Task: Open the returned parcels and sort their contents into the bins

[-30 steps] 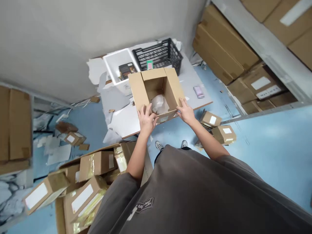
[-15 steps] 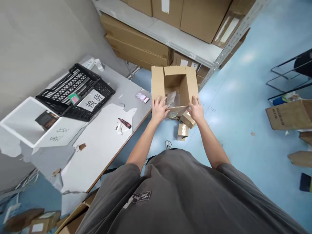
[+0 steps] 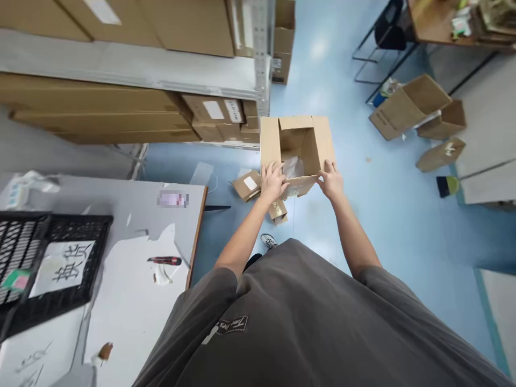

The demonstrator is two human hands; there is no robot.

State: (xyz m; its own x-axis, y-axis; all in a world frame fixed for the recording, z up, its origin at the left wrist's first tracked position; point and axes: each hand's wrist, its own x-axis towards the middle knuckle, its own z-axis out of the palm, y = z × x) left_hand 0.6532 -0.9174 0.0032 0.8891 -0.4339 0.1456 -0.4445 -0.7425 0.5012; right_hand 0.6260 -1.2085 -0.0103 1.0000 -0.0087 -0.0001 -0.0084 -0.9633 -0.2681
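Out in front of me I hold an open cardboard box (image 3: 324, 137), its flaps folded outward. My left hand (image 3: 273, 181) is closed on its near left flap and corner. The near right corner is gripped by my right hand (image 3: 331, 180), thumb against the flap. Inside the box lies a clear plastic bag (image 3: 293, 167); whether anything is in it I cannot make out. Below the box, smaller cardboard boxes (image 3: 278, 210) lie on the floor, partly hidden by my left hand and the held box.
At left, a table (image 3: 137, 317) bears a red utility knife (image 3: 166, 260), a black crate (image 3: 86, 293) and a blurred-out phone (image 3: 172, 199). A metal shelf (image 3: 161, 70) with cartons stands ahead left. Open cartons (image 3: 407, 105) sit on the floor at right, near a chair (image 3: 389, 37).
My view and body have turned right, so the table and shelf have slid left. The box has stayed in both hands; more floor and cartons show at right.
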